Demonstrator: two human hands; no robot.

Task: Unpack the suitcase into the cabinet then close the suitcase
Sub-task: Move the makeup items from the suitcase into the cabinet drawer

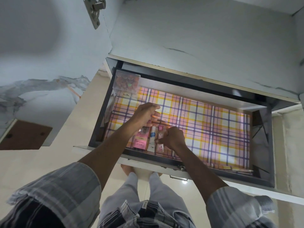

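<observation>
The cabinet drawer stands pulled out, lined with pink, yellow and purple plaid paper. At its near left lie a pink box marked IVORY, a white tube and a small pink tube, side by side. My left hand hovers over the tops of these items, its fingers curled round something small that I cannot make out. My right hand pinches the small pink tube from the right. The suitcase is out of view.
A clear plastic box of small brown pieces sits in the drawer's far left corner. The open cabinet door with its hinge hangs at the left. The marble-patterned cabinet front rises above the drawer. My feet stand under the drawer's front.
</observation>
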